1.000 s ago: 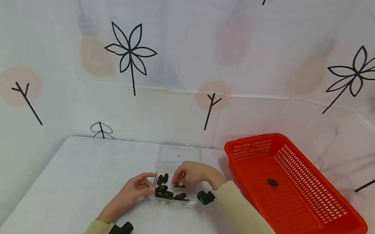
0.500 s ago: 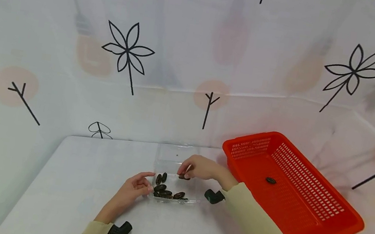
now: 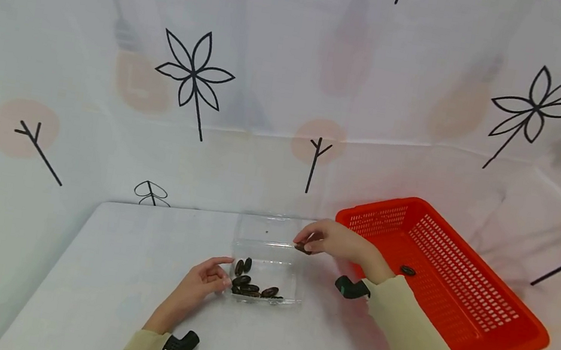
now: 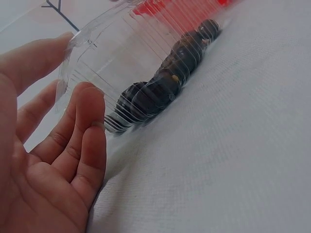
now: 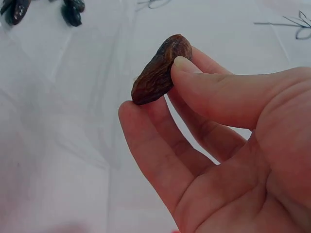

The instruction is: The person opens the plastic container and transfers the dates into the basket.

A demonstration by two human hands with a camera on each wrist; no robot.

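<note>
A clear plastic box point(image 3: 277, 271) lies open on the white-covered table, its hinged lid point(image 3: 267, 228) folded back. Several dark dates point(image 3: 244, 286) are in it, mostly along the front and left. My left hand point(image 3: 205, 279) touches the left side of the box; in the left wrist view its fingers point(image 4: 91, 104) rest against the plastic wall, some bent. Near the right rear of the box, raised, my right hand point(image 3: 338, 244) pinches a wrinkled brown date point(image 5: 160, 73) between thumb and fingertips. Another date point(image 3: 407, 271) lies in the red basket.
The red perforated basket point(image 3: 461, 274) stands at the right of the table, angled, close to the right forearm. A white patterned cloth point(image 3: 273, 77) hangs behind the table. Black cameras point(image 3: 351, 287) are strapped on both wrists.
My right hand has lifted a date out of the box and moved it back and to the right, toward the basket. The left hand stays at the box's left side.
</note>
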